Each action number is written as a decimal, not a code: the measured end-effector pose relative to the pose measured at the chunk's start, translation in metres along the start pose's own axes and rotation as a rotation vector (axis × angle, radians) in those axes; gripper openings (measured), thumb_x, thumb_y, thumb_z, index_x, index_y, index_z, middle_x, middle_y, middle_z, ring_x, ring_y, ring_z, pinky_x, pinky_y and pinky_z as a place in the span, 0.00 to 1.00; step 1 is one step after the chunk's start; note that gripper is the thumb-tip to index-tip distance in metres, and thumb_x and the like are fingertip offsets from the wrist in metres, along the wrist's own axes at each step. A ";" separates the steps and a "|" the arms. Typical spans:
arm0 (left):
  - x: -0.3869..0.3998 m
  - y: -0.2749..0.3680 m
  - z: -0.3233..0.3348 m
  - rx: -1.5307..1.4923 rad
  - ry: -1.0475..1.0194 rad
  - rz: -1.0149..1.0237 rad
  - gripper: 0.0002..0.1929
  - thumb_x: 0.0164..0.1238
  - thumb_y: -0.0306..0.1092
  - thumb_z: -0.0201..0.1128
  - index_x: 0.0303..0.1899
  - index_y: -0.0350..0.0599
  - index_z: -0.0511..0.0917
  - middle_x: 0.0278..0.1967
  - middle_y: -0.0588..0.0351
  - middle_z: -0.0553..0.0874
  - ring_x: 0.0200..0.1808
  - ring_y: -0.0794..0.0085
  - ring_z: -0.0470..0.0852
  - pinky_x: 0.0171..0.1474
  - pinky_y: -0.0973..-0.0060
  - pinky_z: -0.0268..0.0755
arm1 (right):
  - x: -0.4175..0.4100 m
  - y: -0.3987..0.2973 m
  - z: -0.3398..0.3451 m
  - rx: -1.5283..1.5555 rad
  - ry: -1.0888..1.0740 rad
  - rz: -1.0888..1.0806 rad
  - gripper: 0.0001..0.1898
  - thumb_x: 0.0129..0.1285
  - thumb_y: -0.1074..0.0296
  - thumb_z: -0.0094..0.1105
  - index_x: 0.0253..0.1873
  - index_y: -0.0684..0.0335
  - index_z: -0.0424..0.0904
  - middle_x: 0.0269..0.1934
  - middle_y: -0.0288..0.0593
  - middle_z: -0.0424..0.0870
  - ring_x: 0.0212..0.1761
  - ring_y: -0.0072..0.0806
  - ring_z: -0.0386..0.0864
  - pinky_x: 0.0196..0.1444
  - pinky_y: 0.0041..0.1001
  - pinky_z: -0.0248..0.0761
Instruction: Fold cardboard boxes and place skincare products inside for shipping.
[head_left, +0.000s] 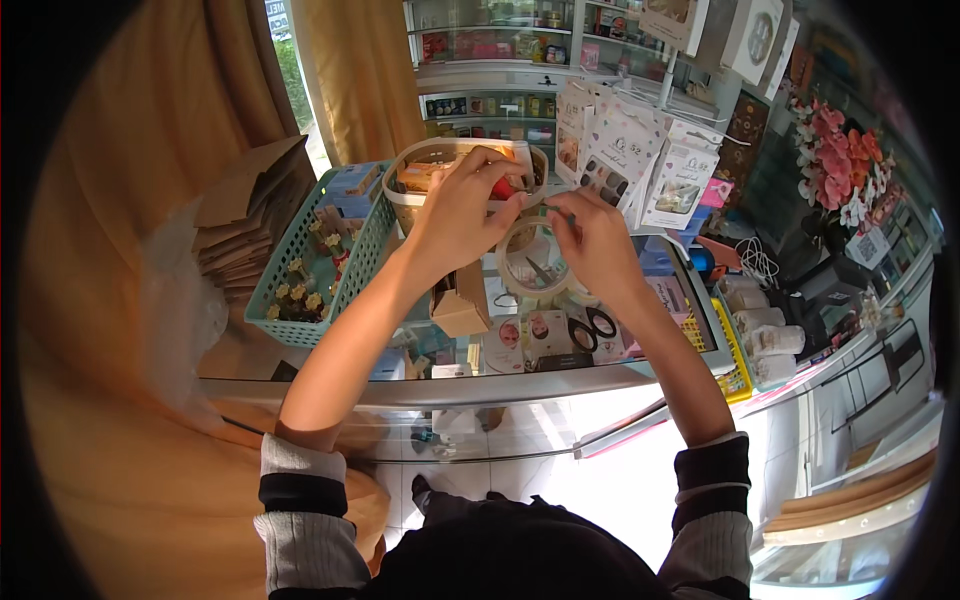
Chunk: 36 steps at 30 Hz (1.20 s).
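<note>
My left hand (469, 206) is raised over the near rim of a beige plastic basket (409, 201), its fingers curved beside a red item (504, 189) in or behind it; whether it holds anything is unclear. At the basket's right, my right hand (589, 232) has bent fingers near a small green thing (555, 210) at the fingertips. A roll of clear tape (504, 259) stands between the hands, close to my right hand. Scissors with black handles (583, 335) lie below it on the glass counter. An open cardboard box (459, 311) sits under my left wrist.
A green basket (262, 306) with small flower-topped items stands left, beside stacked brown cardboard (236, 217). Packs of press-on nails (619, 150) hang on a rack at the back right. A yellow basket (731, 360) and artificial flowers (836, 150) are farther right. The counter's metal edge (487, 391) runs nearest me.
</note>
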<state>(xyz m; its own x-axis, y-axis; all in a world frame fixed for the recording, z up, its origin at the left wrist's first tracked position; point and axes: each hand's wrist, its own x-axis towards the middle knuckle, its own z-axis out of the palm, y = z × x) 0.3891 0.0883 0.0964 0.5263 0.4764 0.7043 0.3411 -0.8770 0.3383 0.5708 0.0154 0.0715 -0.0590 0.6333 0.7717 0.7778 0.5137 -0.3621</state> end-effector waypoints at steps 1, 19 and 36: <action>0.004 0.001 0.002 0.021 -0.013 0.001 0.15 0.62 0.36 0.63 0.50 0.44 0.80 0.46 0.53 0.80 0.51 0.59 0.79 0.55 0.58 0.63 | 0.008 0.007 0.002 -0.006 0.005 0.001 0.07 0.62 0.77 0.59 0.44 0.69 0.80 0.34 0.49 0.81 0.28 0.40 0.81 0.32 0.32 0.73; -0.005 -0.006 -0.014 0.111 -0.036 -0.013 0.14 0.65 0.33 0.61 0.51 0.44 0.80 0.46 0.52 0.80 0.52 0.56 0.78 0.55 0.59 0.64 | 0.033 0.011 0.012 -0.295 -0.067 0.058 0.02 0.58 0.79 0.58 0.36 0.67 0.75 0.42 0.51 0.76 0.41 0.55 0.78 0.42 0.45 0.73; -0.113 -0.021 -0.029 -0.264 -0.039 -0.490 0.20 0.76 0.31 0.42 0.66 0.37 0.63 0.62 0.43 0.72 0.66 0.59 0.70 0.69 0.68 0.59 | -0.007 -0.038 0.058 0.390 -0.299 0.091 0.32 0.61 0.68 0.67 0.69 0.58 0.64 0.51 0.44 0.75 0.28 0.18 0.71 0.30 0.21 0.68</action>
<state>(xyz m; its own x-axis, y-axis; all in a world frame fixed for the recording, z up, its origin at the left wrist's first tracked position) 0.2997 0.0513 0.0284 0.3855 0.8299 0.4033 0.3488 -0.5356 0.7691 0.5055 0.0250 0.0490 -0.2233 0.7943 0.5650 0.4995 0.5910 -0.6334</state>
